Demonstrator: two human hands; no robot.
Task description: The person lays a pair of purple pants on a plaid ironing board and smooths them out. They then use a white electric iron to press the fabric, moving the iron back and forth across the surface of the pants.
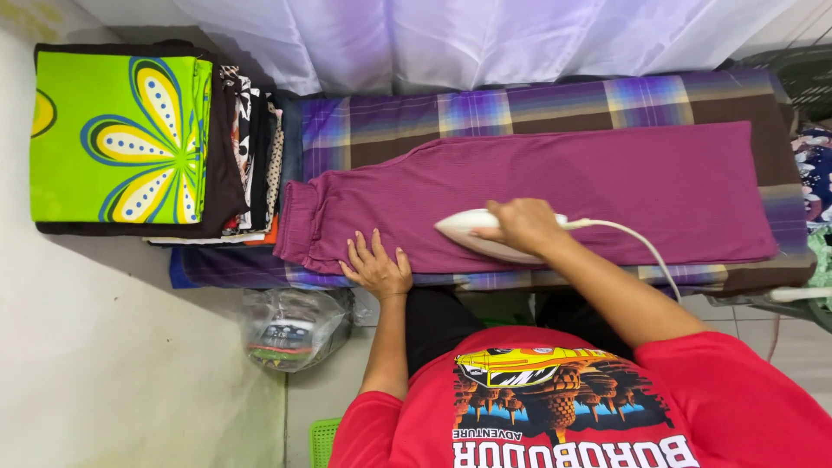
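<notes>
Our left hand [378, 270] is lying flat, unclenched, near the trousers' [555, 186] front edge; our right hand [523, 227] is gripping the iron [472, 232], open cloth stretching rightward.

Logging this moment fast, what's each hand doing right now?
Left hand: open, flat on the magenta trousers near the waistband.
Right hand: closed around the handle of the white iron, which rests on the trousers.

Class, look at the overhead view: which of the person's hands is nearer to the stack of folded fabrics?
Left. The left hand lies flat on the purple trousers near the waistband, close to the stack of folded fabrics. The right hand grips the white iron, farther along the trousers.
</notes>
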